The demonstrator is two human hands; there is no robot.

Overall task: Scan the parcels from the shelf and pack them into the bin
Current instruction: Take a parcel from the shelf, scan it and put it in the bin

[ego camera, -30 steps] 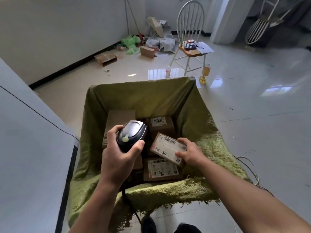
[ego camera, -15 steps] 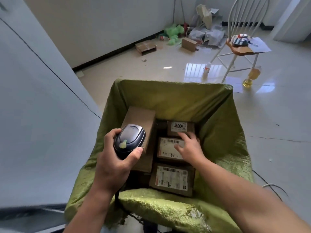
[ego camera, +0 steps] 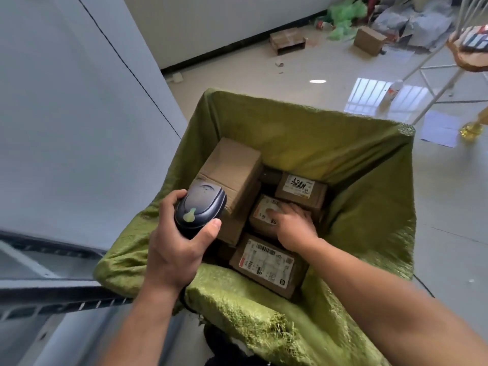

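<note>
A bin lined with green cloth (ego camera: 290, 112) stands in front of me with several brown parcels inside. My left hand (ego camera: 177, 249) grips a dark handheld scanner (ego camera: 199, 207) over the bin's left edge. My right hand (ego camera: 293, 225) reaches into the bin, its fingers lying flat on the labelled middle parcel (ego camera: 261, 211). That parcel lies between a small labelled box (ego camera: 301, 187) at the back and a flat labelled parcel (ego camera: 266, 262) at the front. A larger plain carton (ego camera: 232, 167) fills the bin's left side.
A grey panel (ego camera: 66, 128) rises close on the left, with a dark metal rail (ego camera: 52, 294) below it. A white chair (ego camera: 470, 48), a bottle (ego camera: 393, 91), loose cartons (ego camera: 287, 42) and green bags (ego camera: 343, 14) litter the glossy floor beyond.
My right hand lowered the labelled parcel into the bin and set it between the two other labelled boxes. The view swung left and closer. My left hand kept hold of the scanner.
</note>
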